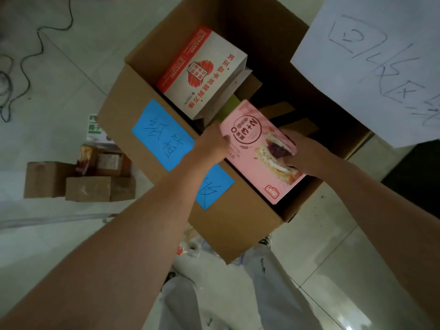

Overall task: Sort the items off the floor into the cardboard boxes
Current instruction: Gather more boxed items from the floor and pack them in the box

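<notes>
Held item: the flat pink cardboard snack box (257, 148) sits tilted at the centre of the frame. Its lower end is over the near rim of the large open brown cardboard box (123, 115) and its upper end is over the opening.
Left grip: the left hand (212, 141) clasps the pink box's left edge, fingers curled round it.
Right grip: the right hand (303, 152) holds the right edge, thumb pressed on the printed face, fingers hidden beneath.
Inside: a red-and-white printed carton (202, 72) leans at the opening's upper left, apart from the pink box, with dark open room to its right.
Edges: blue paper labels (164, 134) are on the near wall, and a white handwritten paper sheet (371, 63) overhangs the upper right.
Floor: small brown cardboard boxes (78, 184) lie at the left and a black cable (31, 55) at the upper left.
</notes>
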### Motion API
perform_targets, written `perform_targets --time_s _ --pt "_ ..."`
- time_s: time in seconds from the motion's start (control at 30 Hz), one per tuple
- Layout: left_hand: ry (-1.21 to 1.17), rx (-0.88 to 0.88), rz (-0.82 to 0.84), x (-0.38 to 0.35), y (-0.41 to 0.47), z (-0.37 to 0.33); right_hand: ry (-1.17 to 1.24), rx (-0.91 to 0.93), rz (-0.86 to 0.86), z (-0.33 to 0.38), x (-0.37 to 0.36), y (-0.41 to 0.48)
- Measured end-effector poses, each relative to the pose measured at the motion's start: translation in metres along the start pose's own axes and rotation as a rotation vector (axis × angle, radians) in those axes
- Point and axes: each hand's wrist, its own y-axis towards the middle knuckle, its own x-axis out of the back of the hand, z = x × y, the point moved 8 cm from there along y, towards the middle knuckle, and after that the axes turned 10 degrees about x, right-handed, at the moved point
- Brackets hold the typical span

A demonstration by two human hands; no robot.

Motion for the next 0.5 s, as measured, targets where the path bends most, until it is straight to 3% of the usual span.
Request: perform_targets --time_s 0.17,0.33,0.5 --pt "0.067 -0.041 0.071 -0.022 -0.01 0.002 -0.09 0.012 -0.118 0.009 0.002 -0.004" --pt "-0.237 -0.067 0.051 -0.015 -0.027 0.031 -0.192 -0.004 -0.075 0.016 -0.016 -0.008" --pt "-0.481 0.027 -0.118 0.016 -0.06 0.088 -0.256 -0.053 -0.129 0.03 -0.021 -0.02"
